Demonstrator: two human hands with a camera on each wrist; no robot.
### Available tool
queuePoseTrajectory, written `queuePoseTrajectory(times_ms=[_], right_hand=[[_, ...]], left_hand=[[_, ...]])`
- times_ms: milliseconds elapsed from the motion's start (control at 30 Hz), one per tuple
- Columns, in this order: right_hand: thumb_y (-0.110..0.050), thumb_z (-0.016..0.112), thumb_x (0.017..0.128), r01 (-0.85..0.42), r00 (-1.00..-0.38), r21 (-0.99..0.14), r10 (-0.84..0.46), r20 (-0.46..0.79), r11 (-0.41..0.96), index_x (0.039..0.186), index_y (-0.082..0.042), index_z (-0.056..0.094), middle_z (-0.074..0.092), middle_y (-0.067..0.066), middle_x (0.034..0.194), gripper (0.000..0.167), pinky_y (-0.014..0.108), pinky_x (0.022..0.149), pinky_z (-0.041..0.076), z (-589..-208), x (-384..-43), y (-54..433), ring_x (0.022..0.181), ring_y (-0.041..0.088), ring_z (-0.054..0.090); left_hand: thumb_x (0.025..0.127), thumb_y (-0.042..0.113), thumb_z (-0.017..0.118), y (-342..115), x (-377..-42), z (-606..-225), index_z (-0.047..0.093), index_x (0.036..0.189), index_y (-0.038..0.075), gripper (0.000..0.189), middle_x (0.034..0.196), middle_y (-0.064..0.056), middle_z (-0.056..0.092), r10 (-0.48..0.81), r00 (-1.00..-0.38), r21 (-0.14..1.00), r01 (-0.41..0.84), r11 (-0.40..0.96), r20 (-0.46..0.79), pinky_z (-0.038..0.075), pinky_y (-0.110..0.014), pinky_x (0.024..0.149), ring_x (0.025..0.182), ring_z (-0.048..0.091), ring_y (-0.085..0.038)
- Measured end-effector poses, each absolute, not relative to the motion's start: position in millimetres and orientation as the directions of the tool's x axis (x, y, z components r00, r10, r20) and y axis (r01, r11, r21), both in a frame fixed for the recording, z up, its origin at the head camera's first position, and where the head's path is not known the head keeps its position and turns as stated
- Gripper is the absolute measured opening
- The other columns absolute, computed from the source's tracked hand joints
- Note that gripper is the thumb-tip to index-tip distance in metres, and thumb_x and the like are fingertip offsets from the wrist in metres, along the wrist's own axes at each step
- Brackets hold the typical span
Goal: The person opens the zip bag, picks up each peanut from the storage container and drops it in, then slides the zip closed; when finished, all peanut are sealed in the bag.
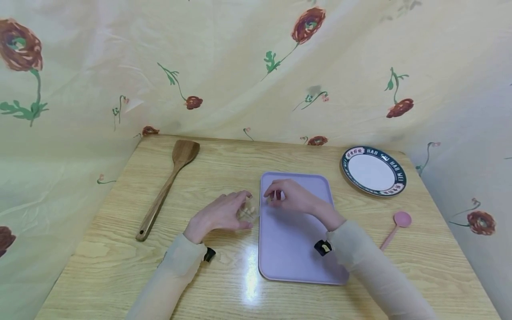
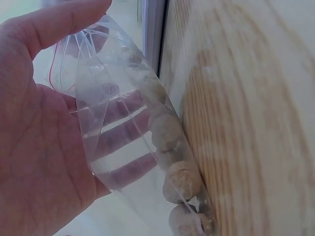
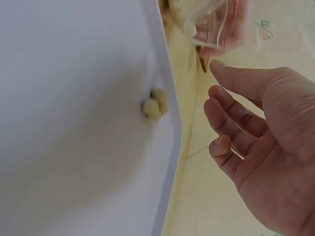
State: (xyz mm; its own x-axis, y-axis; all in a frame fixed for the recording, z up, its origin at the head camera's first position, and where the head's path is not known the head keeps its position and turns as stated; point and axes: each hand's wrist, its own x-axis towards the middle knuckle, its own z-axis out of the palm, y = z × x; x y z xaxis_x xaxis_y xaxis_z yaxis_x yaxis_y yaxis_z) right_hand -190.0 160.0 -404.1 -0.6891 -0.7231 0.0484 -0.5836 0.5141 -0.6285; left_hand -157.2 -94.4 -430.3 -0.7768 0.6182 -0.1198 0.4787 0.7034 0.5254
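My left hand [image 1: 224,214] holds a clear zip bag [image 2: 113,142] near its mouth, the thumb on one side and the fingers behind the plastic. Along the bag's lower edge lie several lumpy, round tan pieces [image 2: 182,182], close over the wooden table. A lilac tray [image 1: 294,249] lies just right of the bag. Over its far left corner is my right hand [image 1: 294,195], with fingers loosely bent and nothing between them in the right wrist view. Small tan pieces [image 3: 155,104] sit together on the tray by its rim, near those fingertips.
A wooden spatula [image 1: 162,193] lies on the left of the table [image 1: 104,266]. Towards the back right is a white plate with a dark green patterned rim [image 1: 372,171], with a pink spoon [image 1: 402,219] nearer me. Flowered cloth [image 1: 232,66] hangs behind the table.
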Motion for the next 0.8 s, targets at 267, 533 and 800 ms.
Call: queuePoseTrajectory(times_ms=[267,533,800], right_hand=[[-0.006,0.076,0.085,-0.514,-0.751,-0.625,-0.661,-0.003,0.587,0.110,0.000,0.071,0.068,0.007,0.096,0.026,0.045,0.076,0.052,-405,-198,176,0.085,0.019,0.061],[-0.005,0.079,0.082,-0.484,-0.767,-0.644,-0.642,-0.012,0.592,0.114,0.004,0.068,0.068,0.011,0.096,0.034,0.035,0.074,0.052,-422,-205,187,0.084,0.021,0.061],[-0.014,0.084,0.081,-0.442,-0.780,-0.673,-0.624,-0.038,0.593,0.116,0.002,0.066,0.064,0.006,0.092,0.042,0.030,0.073,0.050,-443,-203,190,0.081,0.017,0.059]], left_hand=[[0.083,0.047,0.078,-95,-157,-430,0.041,0.147,0.013,0.082,0.128,-0.006,0.060,0.612,-0.781,0.531,0.466,0.707,-0.129,0.035,-0.051,0.108,0.122,0.054,-0.023],[0.083,0.046,0.078,-95,-156,-429,0.041,0.147,0.012,0.081,0.126,-0.006,0.061,0.610,-0.782,0.530,0.468,0.707,-0.124,0.037,-0.050,0.107,0.119,0.055,-0.023],[0.083,0.046,0.078,-96,-157,-429,0.041,0.147,0.012,0.081,0.127,-0.007,0.061,0.612,-0.781,0.528,0.470,0.708,-0.126,0.036,-0.051,0.108,0.120,0.055,-0.024]])
